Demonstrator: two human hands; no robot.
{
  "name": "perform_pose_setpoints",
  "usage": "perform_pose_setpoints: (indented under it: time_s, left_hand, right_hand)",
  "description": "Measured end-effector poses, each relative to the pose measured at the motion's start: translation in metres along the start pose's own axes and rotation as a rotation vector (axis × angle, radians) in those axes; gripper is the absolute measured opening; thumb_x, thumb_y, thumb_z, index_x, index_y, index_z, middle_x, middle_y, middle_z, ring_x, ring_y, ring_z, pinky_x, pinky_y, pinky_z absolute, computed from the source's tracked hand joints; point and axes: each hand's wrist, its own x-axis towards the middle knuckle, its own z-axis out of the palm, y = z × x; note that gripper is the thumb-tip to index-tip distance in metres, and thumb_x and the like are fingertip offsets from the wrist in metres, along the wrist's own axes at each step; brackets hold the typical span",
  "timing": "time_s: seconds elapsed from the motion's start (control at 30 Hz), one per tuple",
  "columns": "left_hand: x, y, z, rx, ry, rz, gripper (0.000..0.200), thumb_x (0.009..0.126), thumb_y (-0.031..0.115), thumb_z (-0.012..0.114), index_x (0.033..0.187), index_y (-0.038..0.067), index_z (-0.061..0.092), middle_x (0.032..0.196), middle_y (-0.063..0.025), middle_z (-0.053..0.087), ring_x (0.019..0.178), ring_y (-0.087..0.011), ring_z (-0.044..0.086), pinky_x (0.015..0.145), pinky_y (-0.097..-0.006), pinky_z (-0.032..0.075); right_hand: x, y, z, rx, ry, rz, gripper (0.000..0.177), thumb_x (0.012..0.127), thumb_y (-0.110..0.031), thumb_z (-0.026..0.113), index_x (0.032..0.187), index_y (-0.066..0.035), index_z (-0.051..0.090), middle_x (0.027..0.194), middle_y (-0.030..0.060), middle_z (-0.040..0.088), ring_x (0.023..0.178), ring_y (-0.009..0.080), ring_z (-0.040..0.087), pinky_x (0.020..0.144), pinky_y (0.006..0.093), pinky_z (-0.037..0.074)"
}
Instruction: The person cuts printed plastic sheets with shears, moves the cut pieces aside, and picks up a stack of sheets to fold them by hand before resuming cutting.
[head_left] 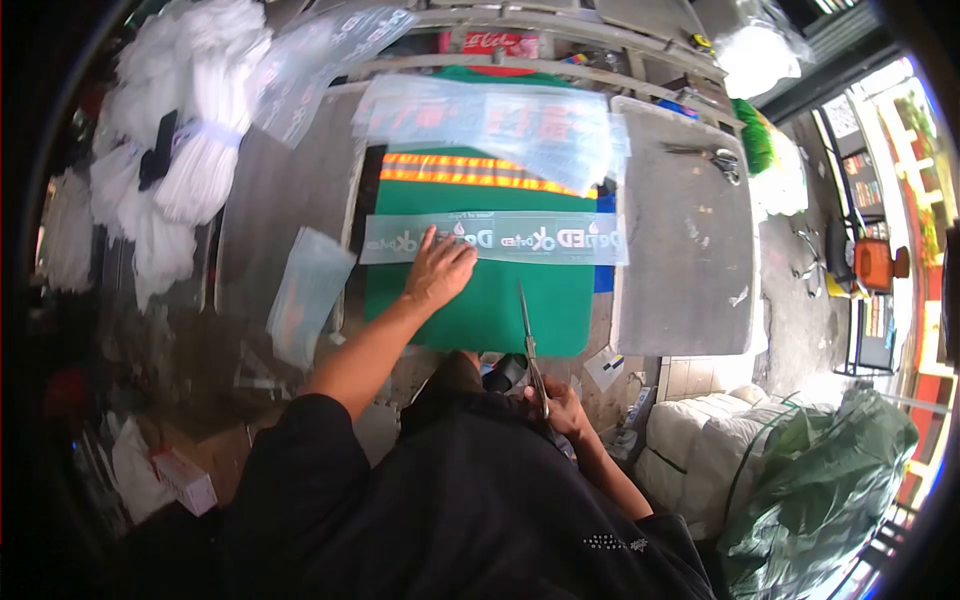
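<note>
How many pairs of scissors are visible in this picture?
2. One pair of scissors is in the right hand; the second pair lies on the grey table. Others may be hidden.

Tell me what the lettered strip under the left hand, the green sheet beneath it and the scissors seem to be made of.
Lettered strip: probably clear glossy plastic film; the green shows through. Green sheet: likely matte fabric, no shine, crossed by an orange band. Scissors: apparently metal, thin grey blades; right hand hides the handles.

Black shirt [470,500], small white print [610,543]
</note>
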Motion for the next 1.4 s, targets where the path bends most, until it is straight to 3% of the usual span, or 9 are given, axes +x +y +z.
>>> perform_pose_setpoints:
  time_s: [0.2, 0.3, 0.47, 0.67, 0.77, 0.9, 0.97, 1.17, 1.4]
  left_hand:
    - [-0.041, 0.037, -0.004, -0.119, 0.09, -0.105, 0.02, 0.08, 0.019, 0.07, 0.097, 0.009, 0.064, 0.102, -0.0039, 0.063, 0.101, -0.0269, 0.058, 0.093, -0.0529, 0.04]
    - [-0.045, 0.047, -0.004, -0.1, 0.127, -0.145, 0.021, 0.081, 0.019, 0.07, 0.099, 0.009, 0.064, 0.105, -0.0048, 0.062, 0.103, -0.0279, 0.057, 0.094, -0.0522, 0.04]
    - [-0.05, 0.053, -0.003, -0.074, 0.129, -0.167, 0.028, 0.08, 0.02, 0.07, 0.105, 0.009, 0.063, 0.109, -0.0062, 0.06, 0.105, -0.0284, 0.055, 0.096, -0.0523, 0.039]
    - [-0.042, 0.054, -0.014, -0.128, 0.028, -0.256, 0.05, 0.076, 0.023, 0.07, 0.122, 0.008, 0.055, 0.12, -0.0129, 0.052, 0.11, -0.0311, 0.052, 0.096, -0.0495, 0.038]
    - [-0.036, 0.054, -0.018, -0.096, -0.065, -0.314, 0.06, 0.076, 0.025, 0.066, 0.131, 0.008, 0.048, 0.132, -0.0159, 0.045, 0.116, -0.0327, 0.046, 0.097, -0.0476, 0.038]
    - [-0.041, 0.051, -0.01, 0.018, -0.163, -0.307, 0.067, 0.077, 0.028, 0.06, 0.14, 0.01, 0.042, 0.145, -0.0167, 0.036, 0.124, -0.0337, 0.039, 0.099, -0.0466, 0.035]
    - [-0.042, 0.05, -0.008, 0.007, -0.181, -0.312, 0.068, 0.078, 0.029, 0.06, 0.14, 0.011, 0.042, 0.146, -0.0168, 0.035, 0.125, -0.034, 0.038, 0.101, -0.0481, 0.033]
    - [-0.041, 0.049, -0.01, 0.013, -0.195, -0.305, 0.067, 0.079, 0.03, 0.059, 0.14, 0.011, 0.042, 0.145, -0.0168, 0.035, 0.126, -0.0338, 0.037, 0.108, -0.0553, 0.026]
    - [-0.039, 0.048, -0.012, -0.022, -0.166, -0.305, 0.064, 0.076, 0.026, 0.059, 0.136, 0.007, 0.046, 0.14, -0.0177, 0.041, 0.124, -0.0344, 0.04, 0.109, -0.0572, 0.025]
  right_hand:
    - [0.004, 0.019, 0.003, -0.081, -0.25, -0.016, 0.057, 0.089, -0.056, 0.058, 0.102, -0.001, 0.06, 0.075, 0.0034, 0.06, 0.068, 0.0119, 0.056, 0.062, 0.0265, 0.044]
    - [0.014, 0.011, 0.014, -0.078, -0.176, 0.03, 0.063, 0.086, -0.064, 0.056, 0.09, -0.002, 0.059, 0.079, 0.0052, 0.059, 0.075, 0.0155, 0.057, 0.066, 0.0295, 0.044]
    - [0.037, -0.012, 0.021, -0.248, -0.034, 0.012, 0.052, 0.089, -0.057, 0.057, 0.088, -0.005, 0.058, 0.066, 0.0006, 0.055, 0.065, 0.0131, 0.056, 0.061, 0.0297, 0.044]
    - [0.047, -0.002, 0.02, -0.127, 0.011, -0.015, 0.037, 0.089, -0.042, 0.066, 0.083, -0.006, 0.057, 0.062, -0.0008, 0.051, 0.056, 0.0092, 0.053, 0.052, 0.0253, 0.043]
    - [0.041, -0.007, 0.018, -0.229, 0.002, -0.084, 0.052, 0.086, -0.052, 0.065, 0.089, 0.0, 0.061, 0.067, 0.0035, 0.057, 0.055, 0.0106, 0.054, 0.052, 0.0272, 0.045]
    - [0.041, -0.024, 0.025, -0.068, 0.004, -0.026, 0.051, 0.086, -0.051, 0.066, 0.088, 0.0, 0.061, 0.063, 0.0027, 0.055, 0.054, 0.0107, 0.053, 0.052, 0.0269, 0.045]
    - [0.055, -0.031, 0.025, 0.024, 0.008, 0.025, 0.04, 0.088, -0.042, 0.067, 0.082, -0.003, 0.057, 0.061, 0.0003, 0.051, 0.051, 0.0093, 0.052, 0.049, 0.0263, 0.042]
    - [0.068, -0.037, 0.028, -0.129, 0.025, -0.118, 0.049, 0.084, -0.047, 0.07, 0.087, 0.0, 0.061, 0.061, 0.0019, 0.054, 0.051, 0.009, 0.053, 0.048, 0.0262, 0.044]
    - [0.082, -0.053, 0.03, -0.029, 0.041, -0.01, 0.041, 0.088, -0.043, 0.067, 0.083, -0.004, 0.057, 0.061, 0.0, 0.051, 0.049, 0.0095, 0.052, 0.046, 0.0247, 0.04]
